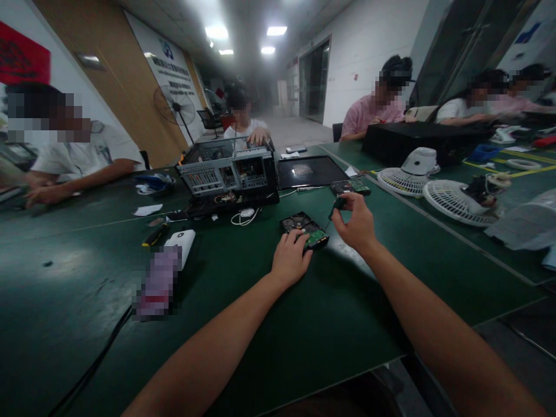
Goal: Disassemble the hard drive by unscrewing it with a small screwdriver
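A hard drive lies on the green table with its green circuit board showing along the near side. My left hand grips the drive's near left edge, fingers bent over the board. To the right, my right hand pinches the dark handle of a small screwdriver. Its thin shaft slants down toward the drive's right side; I cannot tell whether the tip touches it. Just beyond my right hand lies a second hard drive, circuit board up.
An opened computer case stands at the back, a co-worker's hand on its top. Beside it lies a black panel. White fan parts are at right. A phone and a yellow-black tool lie at left.
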The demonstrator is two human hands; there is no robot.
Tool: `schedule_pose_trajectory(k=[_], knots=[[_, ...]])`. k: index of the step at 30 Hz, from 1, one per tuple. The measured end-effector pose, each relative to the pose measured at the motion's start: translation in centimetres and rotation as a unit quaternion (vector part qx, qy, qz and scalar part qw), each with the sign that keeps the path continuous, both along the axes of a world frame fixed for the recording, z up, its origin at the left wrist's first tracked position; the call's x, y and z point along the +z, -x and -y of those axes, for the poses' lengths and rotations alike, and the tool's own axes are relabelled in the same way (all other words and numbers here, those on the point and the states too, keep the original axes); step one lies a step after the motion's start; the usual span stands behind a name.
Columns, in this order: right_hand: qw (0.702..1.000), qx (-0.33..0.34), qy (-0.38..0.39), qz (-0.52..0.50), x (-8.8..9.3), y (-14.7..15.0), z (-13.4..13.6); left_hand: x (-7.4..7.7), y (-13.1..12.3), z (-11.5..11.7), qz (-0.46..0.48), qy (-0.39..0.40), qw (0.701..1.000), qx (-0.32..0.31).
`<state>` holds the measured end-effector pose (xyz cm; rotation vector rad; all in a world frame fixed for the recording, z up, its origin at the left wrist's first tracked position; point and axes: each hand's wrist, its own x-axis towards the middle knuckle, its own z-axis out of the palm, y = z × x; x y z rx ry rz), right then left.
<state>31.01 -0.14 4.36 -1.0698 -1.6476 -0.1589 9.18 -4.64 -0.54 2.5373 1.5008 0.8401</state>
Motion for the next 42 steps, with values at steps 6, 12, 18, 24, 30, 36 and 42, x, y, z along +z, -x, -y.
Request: schedule_pose_trajectory(k=[6, 12, 18, 24, 30, 36, 42], knots=[[0.999, -0.039, -0.023, 0.02, 0.25, -0.1, 0.15, 0.09, 0.02, 0.04, -0.004, 0.004, 1.0, 0.001], [0.999, -0.025, -0.027, 0.02, 0.87, 0.05, 0.6, 0.43, 0.0, 0.21, -0.007, 0.003, 1.0, 0.004], [0.998, -0.051, -0.033, -0.012, 0.78, 0.03, 0.49, 0.24, 0.03, 0.12, -0.005, 0.007, 1.0, 0.004], [0.999, 0.016, -0.032, -0.022, 0.19, 0.0, 0.02, 0.13, -0.03, 0.05, -0.002, 0.006, 1.0, 0.004], [0.999, -0.014, -0.028, -0.004, 0.11, -0.02, -0.02, 0.33, -0.07, 0.16, -0.003, 0.008, 1.0, 0.001], [0.999, -0.025, -0.038, 0.013, 0.39, -0.39, 0.1, 0.27, -0.02, 0.15, -0.005, 0.005, 1.0, 0.001], [1.0, 0.016, -0.019, 0.002, 0.29, 0.07, 0.21, 0.4, 0.0, 0.24, -0.007, 0.008, 1.0, 0.002]])
